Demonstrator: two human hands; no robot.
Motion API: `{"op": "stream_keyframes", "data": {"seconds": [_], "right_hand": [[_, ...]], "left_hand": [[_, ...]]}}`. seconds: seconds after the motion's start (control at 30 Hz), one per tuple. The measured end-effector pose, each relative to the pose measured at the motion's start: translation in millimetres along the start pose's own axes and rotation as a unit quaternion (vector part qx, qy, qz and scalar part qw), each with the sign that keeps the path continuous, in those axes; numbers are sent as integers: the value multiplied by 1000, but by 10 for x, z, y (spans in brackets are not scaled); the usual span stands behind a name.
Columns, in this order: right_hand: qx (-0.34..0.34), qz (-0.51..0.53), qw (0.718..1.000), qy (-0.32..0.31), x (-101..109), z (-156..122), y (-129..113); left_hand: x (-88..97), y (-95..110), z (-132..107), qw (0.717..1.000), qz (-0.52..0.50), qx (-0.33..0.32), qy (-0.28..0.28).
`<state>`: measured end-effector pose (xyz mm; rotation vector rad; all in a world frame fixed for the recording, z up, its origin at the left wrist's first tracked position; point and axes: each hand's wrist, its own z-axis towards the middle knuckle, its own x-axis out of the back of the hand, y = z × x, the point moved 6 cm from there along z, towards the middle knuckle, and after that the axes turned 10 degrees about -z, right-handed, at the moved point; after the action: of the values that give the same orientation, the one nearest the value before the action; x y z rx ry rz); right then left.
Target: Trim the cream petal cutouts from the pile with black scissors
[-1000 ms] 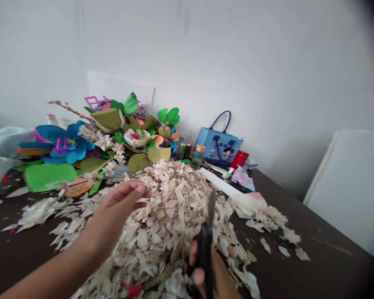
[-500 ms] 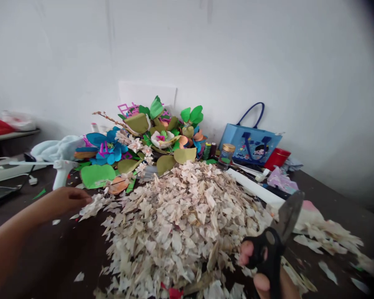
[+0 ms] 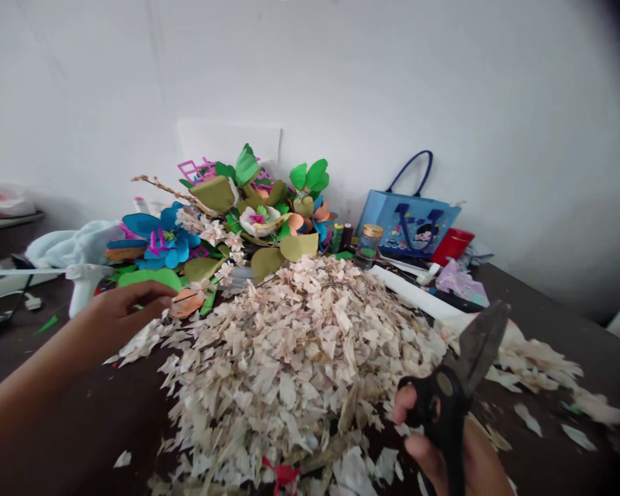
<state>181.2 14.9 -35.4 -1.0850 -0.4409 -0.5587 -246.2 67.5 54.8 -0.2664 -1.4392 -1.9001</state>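
My left hand (image 3: 129, 308) reaches in from the left with thumb and forefinger pinched together. At its fingertips is the thin dark end of a flower stem (image 3: 184, 297), which runs toward pale pink artificial blossoms (image 3: 224, 271). An orange petal (image 3: 187, 303) lies just under the stem. At lower right, my right hand (image 3: 437, 441) is closed around the black handles of a pair of scissors (image 3: 450, 396), their blades pointing up and away. Between the hands spreads a large heap of pale, petal-like fabric scraps (image 3: 310, 351).
Behind the heap stand colourful artificial flowers and leaves (image 3: 261, 220), thread spools (image 3: 337, 238), a gold-lidded jar (image 3: 369, 242), a blue bag (image 3: 406, 224) and a red box (image 3: 452, 246). A white glue gun (image 3: 85, 286) stands at left. More petals (image 3: 542, 365) lie right.
My left hand has moved up and right, from beside the loose petals to the stem's end. The scissors stay in my right hand, and the view has shifted slightly.
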Motion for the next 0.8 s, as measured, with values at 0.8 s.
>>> {"op": "stream_keyframes", "data": {"seconds": [0.8], "right_hand": [[-129, 144, 975, -110, -135, -43, -146]], "left_hand": [[-1405, 567, -918, 918, 41, -233, -317]]}}
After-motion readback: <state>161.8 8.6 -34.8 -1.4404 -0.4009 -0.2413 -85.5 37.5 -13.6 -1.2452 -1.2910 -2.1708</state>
